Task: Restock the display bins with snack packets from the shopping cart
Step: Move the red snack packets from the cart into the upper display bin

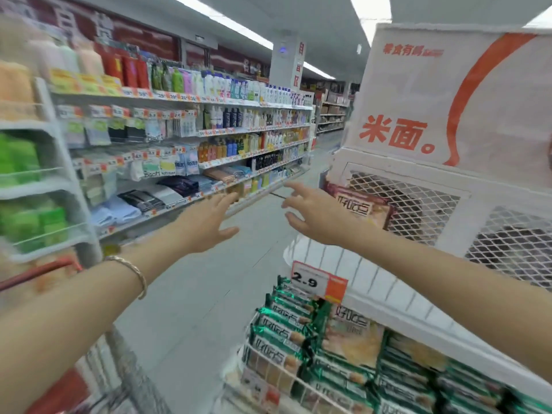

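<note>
Fingers spread wide and empty, my right hand (310,216) hovers just left of the brown snack packet (363,209) at centre-right, nearer than my left hand (206,225).

Glossy green plastic snack packets (286,330) fill a white wire bin (268,366) at lower right, under a matt white mesh display panel (406,204), while a shiny metal bangle (136,271) gleams at left.
</note>
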